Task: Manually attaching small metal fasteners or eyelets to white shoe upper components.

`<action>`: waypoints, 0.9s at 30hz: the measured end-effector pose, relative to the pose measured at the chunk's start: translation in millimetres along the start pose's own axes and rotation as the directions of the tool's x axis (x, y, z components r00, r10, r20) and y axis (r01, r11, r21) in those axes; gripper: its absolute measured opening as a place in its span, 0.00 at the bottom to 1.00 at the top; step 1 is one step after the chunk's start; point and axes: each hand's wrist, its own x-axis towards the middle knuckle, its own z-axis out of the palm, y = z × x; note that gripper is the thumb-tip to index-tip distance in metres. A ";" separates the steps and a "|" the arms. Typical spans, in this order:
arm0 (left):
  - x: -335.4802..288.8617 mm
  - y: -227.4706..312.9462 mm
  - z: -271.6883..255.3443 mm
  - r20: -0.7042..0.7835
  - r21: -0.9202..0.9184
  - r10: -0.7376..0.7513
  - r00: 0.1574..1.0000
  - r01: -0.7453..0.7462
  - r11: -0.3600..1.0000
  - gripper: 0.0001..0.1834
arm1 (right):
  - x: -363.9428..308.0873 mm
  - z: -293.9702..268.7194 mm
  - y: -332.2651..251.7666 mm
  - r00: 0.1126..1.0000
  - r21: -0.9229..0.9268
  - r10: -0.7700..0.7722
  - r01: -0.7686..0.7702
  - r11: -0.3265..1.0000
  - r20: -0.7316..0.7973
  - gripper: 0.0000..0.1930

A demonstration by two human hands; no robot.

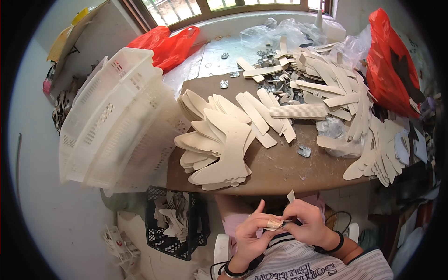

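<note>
Close to my body, below the table edge, my left hand and my right hand meet fingertip to fingertip. Between them they pinch a cream strip, whose one end sticks up above my right hand. A small dark piece also shows at the fingertips, too small to make out. My left thumb and fingers close on the near end, while one left finger points up. On the table just ahead lie stacked cream cut-out pieces with flared ends. Beyond them is a heap of loose cream strips with metal buckles among them.
Stacked white plastic baskets lean at the table's left. A black crate holding cream pieces stands on the floor. Red plastic bags and clear plastic bags lie around the heap. One loose buckle rests near the table's front edge.
</note>
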 end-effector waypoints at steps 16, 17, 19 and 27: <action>-4.9 -5.5 -3.5 0.050 -0.368 -0.099 0.994 0.111 0.923 0.12 | 7.4 0.2 -8.8 0.999 -0.021 -0.033 0.033 0.999 0.024 0.12; -4.6 -5.6 -0.7 0.049 -0.368 -0.102 0.994 0.113 0.923 0.12 | 9.3 0.0 -8.6 0.999 -0.020 -0.030 0.030 0.999 0.024 0.12; -7.3 -4.0 6.3 -0.055 -0.472 -0.128 0.990 0.087 0.877 0.12 | 11.2 2.0 -9.7 0.993 0.010 -0.109 0.109 0.994 0.051 0.13; -5.3 12.2 -7.7 -0.072 -0.038 0.004 0.997 -0.007 0.999 0.16 | 9.6 10.9 -8.8 0.996 -0.011 -0.092 0.092 0.996 -0.011 0.13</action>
